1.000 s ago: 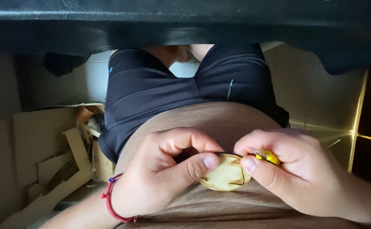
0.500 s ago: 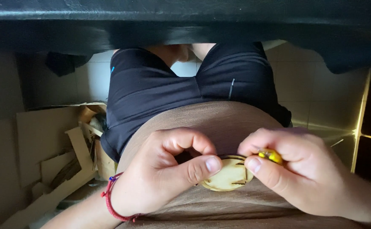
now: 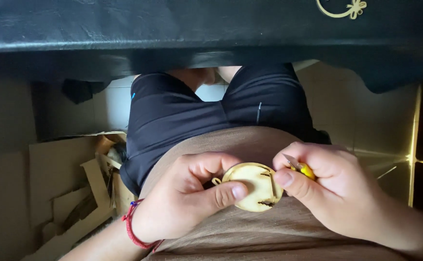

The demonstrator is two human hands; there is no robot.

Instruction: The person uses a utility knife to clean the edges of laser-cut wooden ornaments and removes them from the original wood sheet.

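My left hand holds a round pale wooden disc with thin cut slots, thumb pressed on its face, over my lap. A red cord bracelet circles that wrist. My right hand pinches a small yellow-handled tool against the disc's right edge, with its thumb on the rim. The tool's tip is hidden by my fingers.
A black table edge spans the top, with a gold wire ornament on it. I wear black shorts and a brown shirt. Cardboard scraps lie on the floor at left. A gold strip stands at right.
The disc has turned more face-up toward me, showing its slots. Both hands have stayed in place on it.
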